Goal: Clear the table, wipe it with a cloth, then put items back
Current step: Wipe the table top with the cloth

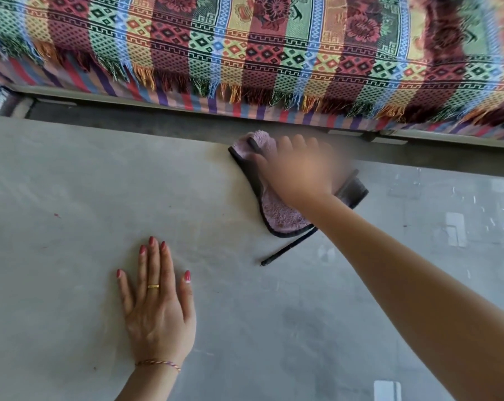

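The tabletop [71,175] is gray and smooth, and nothing sits on it but a cloth [279,211] and two hands. The cloth is pink and fuzzy with a dark border. It lies flat near the far edge of the tabletop, a bit right of the middle. A thin dark strip [285,250] hangs off the cloth's near side and lies on the tabletop, pointing toward the near edge. The right hand [300,172] is on top of the cloth and presses down on it. This hand looks blurry. Its fingers [285,143] point to the far edge and lie flat and a little apart over the cloth, not pinching it. The right arm reaches in from the near right corner. The left hand [158,308] rests flat on the bare tabletop, palm down, closer to the near edge and left of the cloth. It does not touch the cloth. Its fingers are straight, the middle ones close together and the thumb and small finger spread out. The nails are red. There is a gold ring [153,286] on one finger and a thin bracelet [158,363] on the wrist. Past the far edge of the tabletop is a sofa with a bright striped blanket [245,47] that has a fringe along its edge.
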